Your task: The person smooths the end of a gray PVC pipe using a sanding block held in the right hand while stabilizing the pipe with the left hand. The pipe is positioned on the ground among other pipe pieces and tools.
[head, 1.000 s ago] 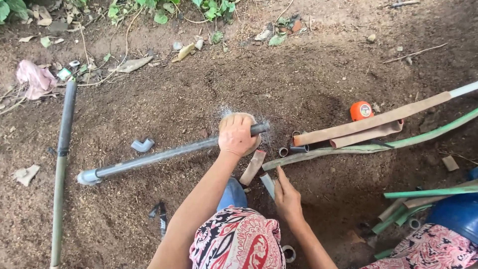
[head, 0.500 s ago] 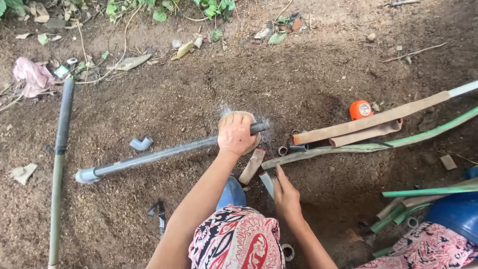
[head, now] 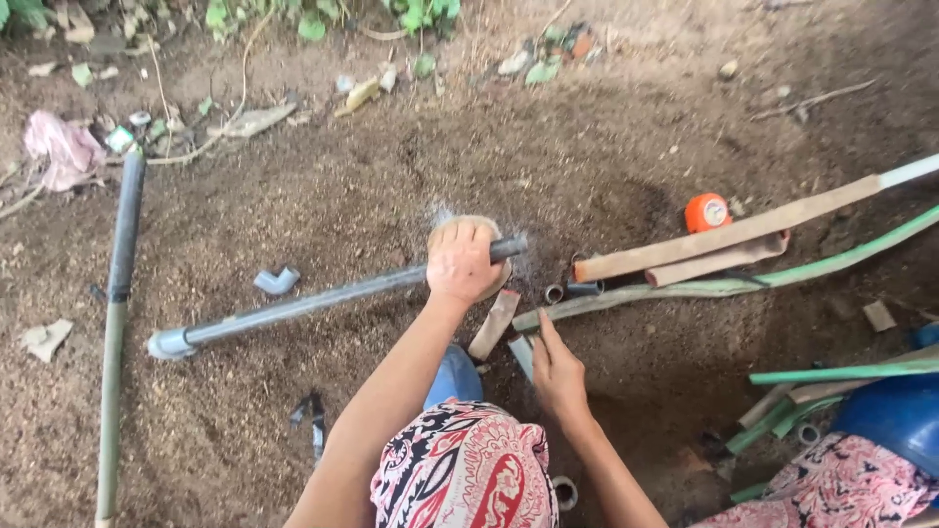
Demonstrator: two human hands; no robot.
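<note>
L hand (head: 462, 262) clenched round grey pipe (head: 323, 301) nr its right end, pipe lying on dirt ground (head: 293, 196). R hand (head: 558, 367) released, fingers touching small flat piece (head: 521, 354) just below.

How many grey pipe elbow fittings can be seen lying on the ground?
1. The grey elbow fitting lies on the soil just above the long grey pipe that the left hand grips, towards its capped end. Others may be hidden under the clutter at right.
</note>
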